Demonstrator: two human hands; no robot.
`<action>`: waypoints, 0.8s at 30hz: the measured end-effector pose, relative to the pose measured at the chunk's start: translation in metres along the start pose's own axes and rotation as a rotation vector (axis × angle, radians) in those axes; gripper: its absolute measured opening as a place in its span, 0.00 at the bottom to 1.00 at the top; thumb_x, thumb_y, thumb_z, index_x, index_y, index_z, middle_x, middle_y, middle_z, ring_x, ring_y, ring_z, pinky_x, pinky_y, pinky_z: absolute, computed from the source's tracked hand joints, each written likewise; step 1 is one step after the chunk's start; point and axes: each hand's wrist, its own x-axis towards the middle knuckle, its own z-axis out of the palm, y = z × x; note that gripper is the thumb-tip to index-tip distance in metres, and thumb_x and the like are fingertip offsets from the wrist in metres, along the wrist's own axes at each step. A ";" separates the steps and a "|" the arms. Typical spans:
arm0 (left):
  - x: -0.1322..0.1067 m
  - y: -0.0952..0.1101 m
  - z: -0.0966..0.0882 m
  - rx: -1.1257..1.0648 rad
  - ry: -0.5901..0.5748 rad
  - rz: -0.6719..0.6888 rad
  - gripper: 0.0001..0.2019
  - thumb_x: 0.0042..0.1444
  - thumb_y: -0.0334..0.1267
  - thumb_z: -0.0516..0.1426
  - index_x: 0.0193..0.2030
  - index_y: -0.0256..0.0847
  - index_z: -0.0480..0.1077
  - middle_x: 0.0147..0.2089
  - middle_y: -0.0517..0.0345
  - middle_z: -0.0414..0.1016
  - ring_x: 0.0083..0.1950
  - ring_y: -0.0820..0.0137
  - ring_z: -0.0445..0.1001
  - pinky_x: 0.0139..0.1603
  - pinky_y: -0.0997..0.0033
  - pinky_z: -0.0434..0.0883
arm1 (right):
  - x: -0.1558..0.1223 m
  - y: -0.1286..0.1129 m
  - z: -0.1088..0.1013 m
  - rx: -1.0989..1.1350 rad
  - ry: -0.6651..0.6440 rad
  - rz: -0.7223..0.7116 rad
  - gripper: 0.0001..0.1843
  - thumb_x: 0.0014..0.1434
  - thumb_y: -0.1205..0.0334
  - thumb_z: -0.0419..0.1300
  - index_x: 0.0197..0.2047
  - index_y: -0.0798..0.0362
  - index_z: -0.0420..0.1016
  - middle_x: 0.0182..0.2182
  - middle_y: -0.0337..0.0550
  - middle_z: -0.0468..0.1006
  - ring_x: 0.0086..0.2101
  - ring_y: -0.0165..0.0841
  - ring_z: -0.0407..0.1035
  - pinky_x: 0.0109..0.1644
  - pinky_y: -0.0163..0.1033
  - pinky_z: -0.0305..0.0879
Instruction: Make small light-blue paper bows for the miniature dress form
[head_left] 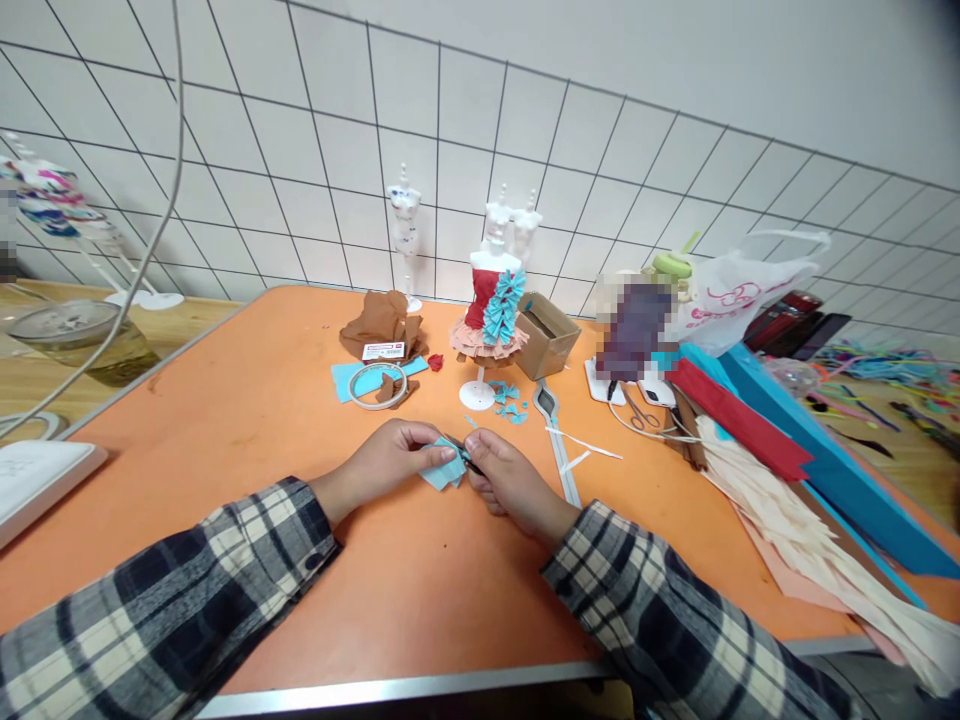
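Note:
Pinched between the thumb and fingers of my left hand [401, 458] is a small folded piece of light blue crepe paper [444, 474]. My right hand [506, 475] is closed around small dark scissors [466, 460], mostly hidden by the fingers, with their tip against the paper. Both hands meet above the orange table [360, 580]. Beyond them stands a mini dress form [487, 300] with a red bodice, light blue ruffles down one side and a pink frilled skirt. Cut light blue scraps [511, 410] lie by its round white base.
Behind my left hand are a tape roll [379, 386] and crumpled brown paper [379, 325]. A cardboard box [551, 335] stands right of the dress form. Other scissors [643, 412], phones and crepe paper strips [780, 500] cover the right side. White dress forms [405, 225] stand near the wall.

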 end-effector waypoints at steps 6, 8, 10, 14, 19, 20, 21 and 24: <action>-0.001 0.003 0.003 -0.008 0.016 0.020 0.17 0.54 0.49 0.61 0.33 0.34 0.77 0.33 0.51 0.81 0.33 0.67 0.76 0.37 0.71 0.72 | 0.001 0.002 0.000 0.048 0.001 0.018 0.20 0.61 0.39 0.52 0.36 0.47 0.55 0.17 0.24 0.53 0.14 0.20 0.38 0.15 0.26 0.35; -0.001 0.005 0.005 -0.011 0.017 0.020 0.17 0.54 0.49 0.61 0.32 0.33 0.77 0.32 0.52 0.80 0.32 0.68 0.76 0.36 0.71 0.71 | 0.001 0.002 0.000 0.051 -0.008 0.022 0.20 0.61 0.39 0.52 0.36 0.47 0.55 0.17 0.24 0.53 0.14 0.20 0.38 0.15 0.26 0.34; -0.001 0.006 0.006 -0.022 0.021 0.015 0.17 0.54 0.49 0.60 0.32 0.33 0.76 0.31 0.52 0.80 0.32 0.68 0.75 0.35 0.72 0.71 | 0.001 0.002 -0.001 0.062 -0.016 0.021 0.20 0.60 0.38 0.52 0.36 0.47 0.55 0.17 0.24 0.52 0.14 0.20 0.37 0.15 0.26 0.34; -0.002 0.006 0.007 -0.018 0.008 0.006 0.17 0.54 0.49 0.60 0.33 0.33 0.76 0.33 0.51 0.80 0.34 0.67 0.76 0.36 0.71 0.71 | 0.000 0.003 -0.001 0.071 -0.020 0.016 0.20 0.61 0.38 0.52 0.35 0.47 0.54 0.18 0.25 0.52 0.15 0.21 0.37 0.16 0.26 0.35; -0.002 0.006 0.007 0.027 0.000 0.008 0.18 0.54 0.50 0.60 0.32 0.33 0.77 0.31 0.52 0.79 0.32 0.68 0.75 0.35 0.73 0.70 | 0.001 0.003 -0.002 0.055 -0.026 0.037 0.20 0.61 0.39 0.52 0.36 0.47 0.54 0.17 0.24 0.52 0.14 0.21 0.37 0.15 0.26 0.34; -0.001 0.006 0.007 0.028 -0.003 0.009 0.18 0.54 0.50 0.60 0.32 0.33 0.77 0.32 0.52 0.79 0.32 0.68 0.75 0.34 0.73 0.70 | 0.001 0.004 -0.002 0.060 -0.028 0.039 0.20 0.61 0.39 0.52 0.36 0.47 0.54 0.17 0.24 0.52 0.14 0.21 0.36 0.15 0.26 0.34; 0.000 0.005 0.007 0.032 -0.001 0.011 0.18 0.54 0.49 0.60 0.31 0.32 0.76 0.31 0.52 0.79 0.32 0.68 0.74 0.34 0.73 0.69 | 0.002 0.004 -0.002 0.065 -0.030 0.041 0.20 0.61 0.39 0.51 0.36 0.46 0.54 0.17 0.24 0.52 0.14 0.21 0.36 0.15 0.26 0.34; 0.003 0.003 0.006 0.045 0.020 0.024 0.18 0.54 0.49 0.60 0.29 0.31 0.76 0.29 0.52 0.78 0.31 0.69 0.73 0.33 0.74 0.68 | 0.004 0.006 -0.002 0.091 -0.033 0.043 0.20 0.62 0.39 0.51 0.36 0.46 0.54 0.17 0.24 0.52 0.15 0.21 0.36 0.15 0.25 0.34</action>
